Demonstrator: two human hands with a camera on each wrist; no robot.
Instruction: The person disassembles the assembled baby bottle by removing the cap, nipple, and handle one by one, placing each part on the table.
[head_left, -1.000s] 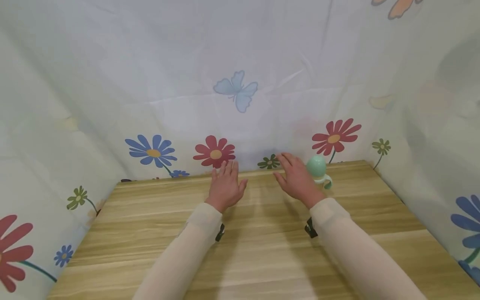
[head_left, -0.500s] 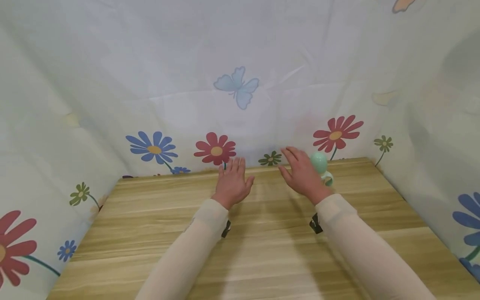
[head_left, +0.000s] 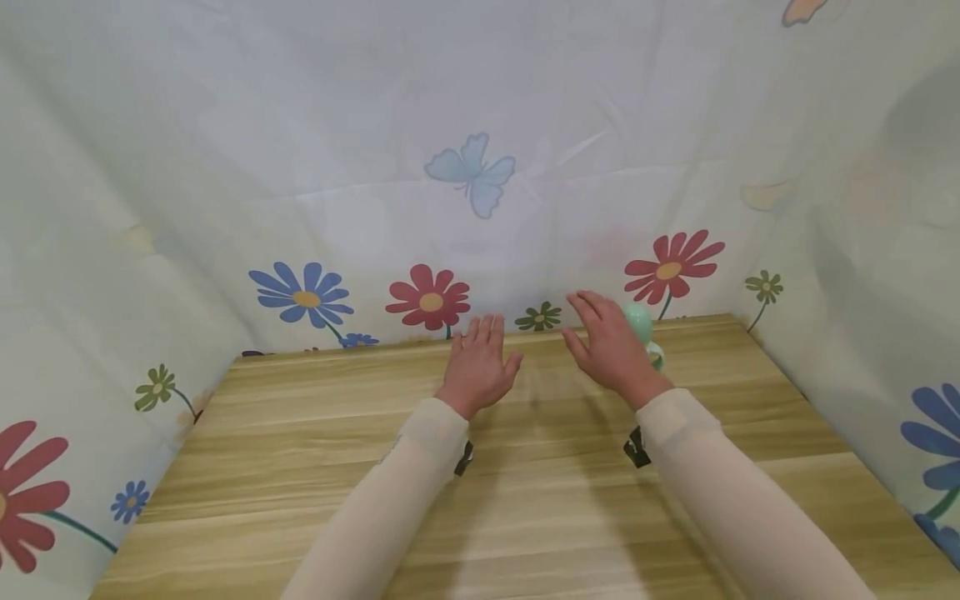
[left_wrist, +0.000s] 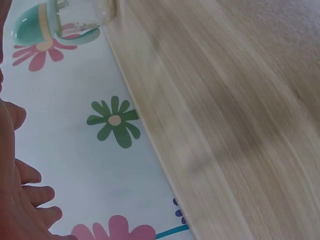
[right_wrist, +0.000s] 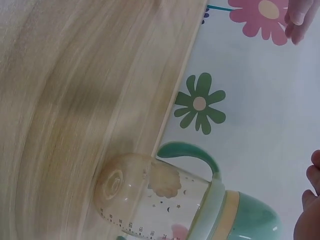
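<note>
A baby bottle (head_left: 639, 322) with a mint green cap, clear printed body and curved green handles stands at the far right of the wooden table (head_left: 300, 467). In the head view my right hand (head_left: 611, 346) partly hides it. That hand is held just left of the bottle, fingers extended, thumb apart; no contact is plain. My left hand (head_left: 480, 367) is raised near the table's far edge with straight fingers and holds nothing. In the right wrist view the bottle (right_wrist: 170, 200) shows whole handle and scale marks, with fingers (right_wrist: 312, 180) at the right edge.
A white curtain (head_left: 360, 225) printed with flowers and a butterfly hangs behind the table's far edge and along both sides. Dark straps (head_left: 637, 448) show at the sleeve cuffs.
My left hand has moved right, closer to my right hand. The right hand has shifted slightly right and covers more of the bottle. The head view has shifted slightly.
</note>
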